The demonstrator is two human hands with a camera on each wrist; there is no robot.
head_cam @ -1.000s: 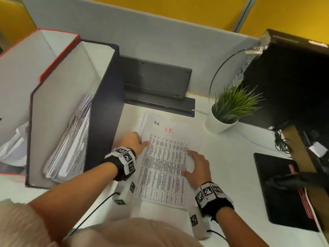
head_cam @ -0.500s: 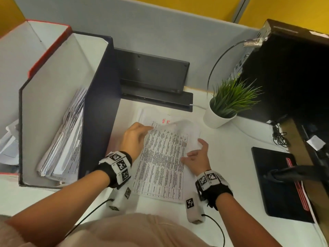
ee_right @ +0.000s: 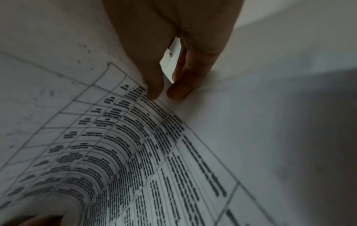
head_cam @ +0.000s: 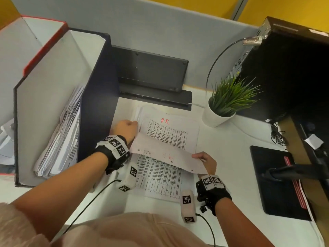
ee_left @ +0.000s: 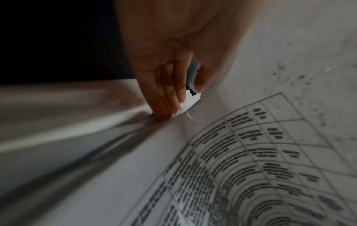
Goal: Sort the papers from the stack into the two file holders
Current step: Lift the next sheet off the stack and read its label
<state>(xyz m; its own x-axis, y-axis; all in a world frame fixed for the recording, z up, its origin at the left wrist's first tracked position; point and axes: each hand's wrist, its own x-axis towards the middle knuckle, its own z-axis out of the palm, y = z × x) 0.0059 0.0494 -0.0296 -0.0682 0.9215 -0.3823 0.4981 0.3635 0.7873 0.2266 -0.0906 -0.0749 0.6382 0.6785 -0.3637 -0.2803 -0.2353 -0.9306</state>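
- Left hand: fingers curled, pinching the far-left corner of the lifted sheet.
- Right hand: thumb and fingers pinching the sheet's near-right corner.
- Sheet: thin white paper, bowed, printed table facing down.
- Stack beneath, flat on white surface; top page marked "H·R" in red.
- Dark file holder left, holding papers.

White desk. On it: paper stack, 2 file holders, potted plant, black mat.
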